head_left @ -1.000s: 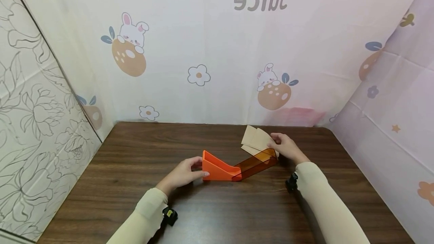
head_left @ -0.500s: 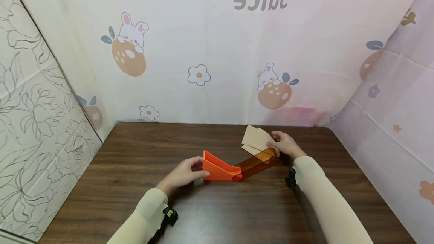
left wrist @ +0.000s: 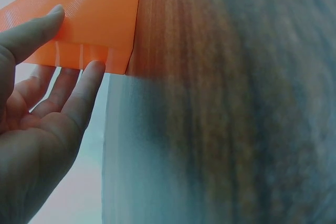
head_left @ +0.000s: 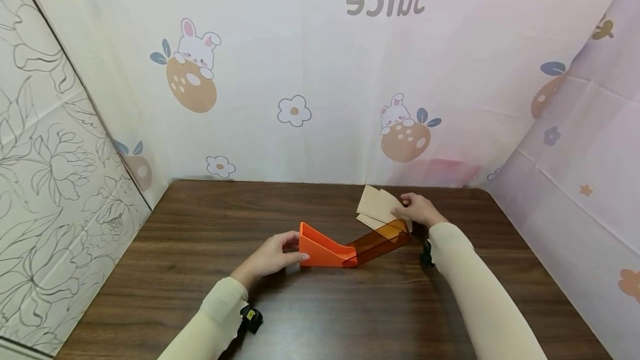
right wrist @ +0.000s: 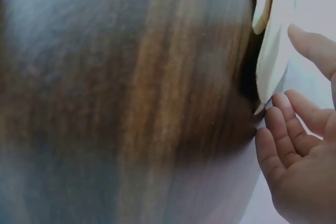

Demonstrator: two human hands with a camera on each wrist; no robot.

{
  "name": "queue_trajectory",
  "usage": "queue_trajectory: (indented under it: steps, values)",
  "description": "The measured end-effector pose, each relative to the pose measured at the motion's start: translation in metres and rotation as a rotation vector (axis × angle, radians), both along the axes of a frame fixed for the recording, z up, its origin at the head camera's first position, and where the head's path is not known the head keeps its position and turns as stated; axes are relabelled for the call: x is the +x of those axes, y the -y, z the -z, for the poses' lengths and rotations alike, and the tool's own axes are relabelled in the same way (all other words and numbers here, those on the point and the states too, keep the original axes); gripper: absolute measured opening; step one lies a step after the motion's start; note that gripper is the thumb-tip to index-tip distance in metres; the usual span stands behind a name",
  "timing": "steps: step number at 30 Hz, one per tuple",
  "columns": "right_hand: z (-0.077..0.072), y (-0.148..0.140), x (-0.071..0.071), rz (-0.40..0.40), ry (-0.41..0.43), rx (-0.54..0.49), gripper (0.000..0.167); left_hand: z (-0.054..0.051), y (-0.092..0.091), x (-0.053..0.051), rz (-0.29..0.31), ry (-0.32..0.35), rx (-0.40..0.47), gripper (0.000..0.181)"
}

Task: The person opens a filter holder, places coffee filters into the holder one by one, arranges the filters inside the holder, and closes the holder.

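Filling the back, a printed curtain (head_left: pixel 250 126) with rabbits, flowers and backwards "Juice" lettering meets the far edge of a dark wood table (head_left: pixel 320 310). Table's rear corners rounded, side edges flare toward the camera; wood surface runs between both forearms and out past them to the sides, while a patterned side panel (head_left: pixel 55 171) stands along the left. Two pale sleeves (head_left: pixel 475 282) reach in from the bottom. Left hand (head_left: pixel 272 254) pinches the tall end of an orange box, thumb on the near face, fingers at the end and lower edge, gap only as wide as the part held. Right hand (head_left: pixel 422 211) sits farther back, fingers loosely bent, thumb apart from them, at the right edge of some tan papers; can't tell if it touches them. Orange box (head_left: pixel 322 249) lies directly right of the left hand, wedge-shaped, sloping down away from it. See-through amber lid (head_left: pixel 377 245) joins the low end and slants up to the right, its far tip just below the right hand. Tan papers (head_left: pixel 375 207) fan out behind that tip, partly seen through it. Smallest: black wrist cameras (head_left: pixel 251 318), one under each cuff.
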State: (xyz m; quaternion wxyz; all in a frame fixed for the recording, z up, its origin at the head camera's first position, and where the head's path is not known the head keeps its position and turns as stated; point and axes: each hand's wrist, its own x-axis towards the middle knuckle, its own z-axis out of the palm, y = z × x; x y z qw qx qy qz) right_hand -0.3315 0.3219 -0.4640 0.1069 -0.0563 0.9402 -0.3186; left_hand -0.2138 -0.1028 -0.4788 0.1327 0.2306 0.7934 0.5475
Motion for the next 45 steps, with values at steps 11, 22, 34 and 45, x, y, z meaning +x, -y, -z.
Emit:
queue_trajectory:
  steps: [11, 22, 34, 45]
  values:
    - [-0.006, 0.005, -0.001, 0.000, 0.032, 0.058, 0.075, 0.000, 0.000, 0.000, 0.001, 0.001, -0.006, 0.036]
    - [-0.004, 0.005, -0.015, -0.025, 0.067, 0.194, 0.080, -0.001, -0.001, 0.001, -0.009, 0.009, 0.016, 0.038]
    - [-0.002, 0.005, -0.025, -0.035, 0.134, 0.271, 0.080, -0.030, -0.005, 0.017, -0.006, 0.013, 0.033, 0.034]
    - [-0.006, 0.006, -0.016, -0.051, 0.107, 0.169, 0.038, -0.016, -0.005, 0.010, -0.021, 0.017, 0.008, 0.035]
